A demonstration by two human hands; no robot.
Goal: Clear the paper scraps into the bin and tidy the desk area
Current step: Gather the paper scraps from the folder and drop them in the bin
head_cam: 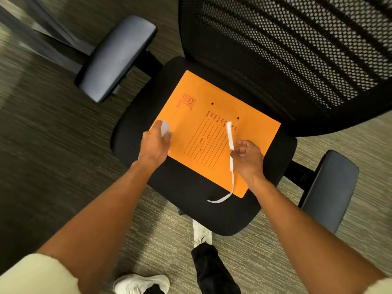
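Observation:
An orange file folder (214, 132) with red printed lines lies flat on the black seat (191, 187) of an office chair. My left hand (154, 145) hovers over the folder's left edge, closed around a small white paper scrap (165, 128) that sticks out above the fingers. Over the folder's right half, my right hand (247, 158) pinches a long thin white paper strip (230, 141). The strip rises above the fingers and its lower part curls down past the folder's near corner onto the seat. No bin is in view.
The chair's black mesh backrest (297, 49) fills the upper right. Padded armrests stand at the left (116, 58) and at the right (328, 192). Grey-green carpet (53, 145) surrounds the chair. My white shoes (140, 283) and dark trouser leg are at the bottom.

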